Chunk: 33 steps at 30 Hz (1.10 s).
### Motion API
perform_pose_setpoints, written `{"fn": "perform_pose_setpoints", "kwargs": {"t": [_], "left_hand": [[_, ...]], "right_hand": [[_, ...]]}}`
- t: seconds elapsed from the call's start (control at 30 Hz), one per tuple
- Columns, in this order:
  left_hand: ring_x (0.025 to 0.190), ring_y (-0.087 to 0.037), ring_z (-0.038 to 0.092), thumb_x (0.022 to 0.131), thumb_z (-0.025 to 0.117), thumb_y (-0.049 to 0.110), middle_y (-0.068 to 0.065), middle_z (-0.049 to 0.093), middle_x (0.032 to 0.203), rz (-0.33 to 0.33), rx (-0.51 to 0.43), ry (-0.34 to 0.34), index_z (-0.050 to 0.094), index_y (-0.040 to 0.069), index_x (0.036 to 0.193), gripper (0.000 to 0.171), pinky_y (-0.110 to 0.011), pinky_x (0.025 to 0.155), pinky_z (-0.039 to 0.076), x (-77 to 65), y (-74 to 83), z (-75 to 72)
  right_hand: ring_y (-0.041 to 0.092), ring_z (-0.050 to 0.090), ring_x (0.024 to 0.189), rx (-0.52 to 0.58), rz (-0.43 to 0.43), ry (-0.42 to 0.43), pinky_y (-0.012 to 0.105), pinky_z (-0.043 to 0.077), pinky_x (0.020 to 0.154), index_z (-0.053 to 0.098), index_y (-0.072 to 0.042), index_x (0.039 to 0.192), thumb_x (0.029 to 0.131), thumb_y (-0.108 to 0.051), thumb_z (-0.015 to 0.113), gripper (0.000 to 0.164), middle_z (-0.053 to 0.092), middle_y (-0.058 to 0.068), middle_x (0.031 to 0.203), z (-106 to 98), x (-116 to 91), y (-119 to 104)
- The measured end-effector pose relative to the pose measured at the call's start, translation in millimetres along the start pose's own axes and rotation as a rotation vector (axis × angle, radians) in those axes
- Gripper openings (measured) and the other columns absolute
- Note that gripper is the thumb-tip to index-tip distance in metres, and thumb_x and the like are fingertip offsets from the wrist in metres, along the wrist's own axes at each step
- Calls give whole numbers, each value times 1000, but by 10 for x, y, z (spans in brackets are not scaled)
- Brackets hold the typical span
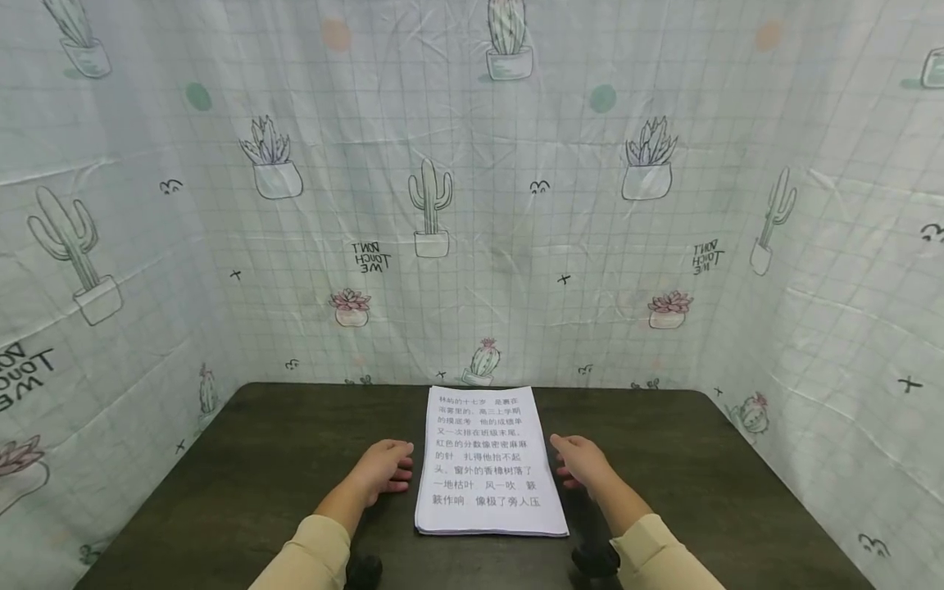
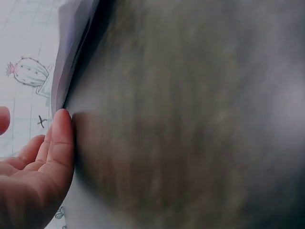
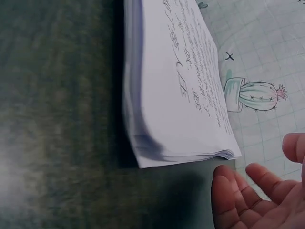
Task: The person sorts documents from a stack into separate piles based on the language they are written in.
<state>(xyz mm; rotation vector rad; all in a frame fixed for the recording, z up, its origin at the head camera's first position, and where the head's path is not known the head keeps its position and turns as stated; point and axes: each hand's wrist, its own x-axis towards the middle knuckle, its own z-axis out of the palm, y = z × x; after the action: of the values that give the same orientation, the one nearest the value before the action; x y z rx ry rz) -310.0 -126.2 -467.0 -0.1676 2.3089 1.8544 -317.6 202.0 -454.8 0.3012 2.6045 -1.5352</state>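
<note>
A stack of white printed paper sheets point(image 1: 487, 520) lies flat on the dark table, its top sheet covered in lines of large Chinese characters. Beside its left edge is my left hand point(image 1: 381, 471), fingers loosely bent and holding nothing. Up close in the left wrist view, the left hand point(image 2: 40, 169) has a fingertip at the edge of the paper point(image 2: 71, 43); whether it touches, I cannot tell. On the other side, my right hand point(image 1: 583, 465) rests with relaxed fingers. A small gap separates the right hand point(image 3: 262, 200) from the stack point(image 3: 186, 129) in the right wrist view.
The dark wooden table point(image 1: 258, 467) extends to both sides of the paper. A pale curtain point(image 1: 472, 123) printed with cacti hangs behind and along both sides. Black objects point(image 1: 596, 560) show under both wrists.
</note>
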Motion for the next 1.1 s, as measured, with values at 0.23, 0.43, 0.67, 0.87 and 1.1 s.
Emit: {"fn": "perform_pose_setpoints", "kwargs": {"t": [0.23, 0.43, 0.67, 0.87, 1.1], "left_hand": [[82, -21, 62, 101, 49, 20, -25, 61, 112, -2, -24, 6, 47, -12, 133, 45, -32, 68, 59, -60, -20, 86], [80, -20, 64, 99, 52, 17, -24, 63, 108, -31, -45, 5, 50, -14, 129, 43, -32, 67, 60, -59, -61, 114], [68, -14, 62, 92, 61, 12, -15, 67, 91, -45, 0, -11, 60, -11, 116, 34, -26, 60, 58, -66, -93, 151], [59, -11, 57, 83, 73, 9, -9, 63, 77, -43, 100, 4, 65, -7, 99, 24, -20, 52, 54, -115, -33, 197], [55, -9, 51, 79, 76, 3, -7, 58, 72, -4, 209, 73, 63, -4, 87, 17, -18, 48, 48, -144, 5, 260]], "right_hand": [[32, 64, 94, 5, 50, -43, 38, 58, 69, 40, 12, 138, 102, -36, 44, 60, 59, 30, 116, -12, -91, 53], [31, 64, 91, 2, 102, -82, 36, 58, 67, 39, 12, 138, 101, -36, 46, 61, 60, 30, 113, -4, -154, 64], [25, 63, 80, -36, 136, -95, 32, 57, 63, 45, 13, 130, 97, -30, 52, 54, 62, 23, 98, 25, -211, 66], [20, 60, 68, -92, 124, -75, 29, 54, 57, 59, 7, 107, 91, -23, 63, 35, 62, 15, 84, 54, -233, 85], [12, 54, 53, -167, 43, -13, 22, 47, 47, 64, 1, 84, 83, -17, 72, 19, 60, 5, 64, 109, -235, 148]]}}
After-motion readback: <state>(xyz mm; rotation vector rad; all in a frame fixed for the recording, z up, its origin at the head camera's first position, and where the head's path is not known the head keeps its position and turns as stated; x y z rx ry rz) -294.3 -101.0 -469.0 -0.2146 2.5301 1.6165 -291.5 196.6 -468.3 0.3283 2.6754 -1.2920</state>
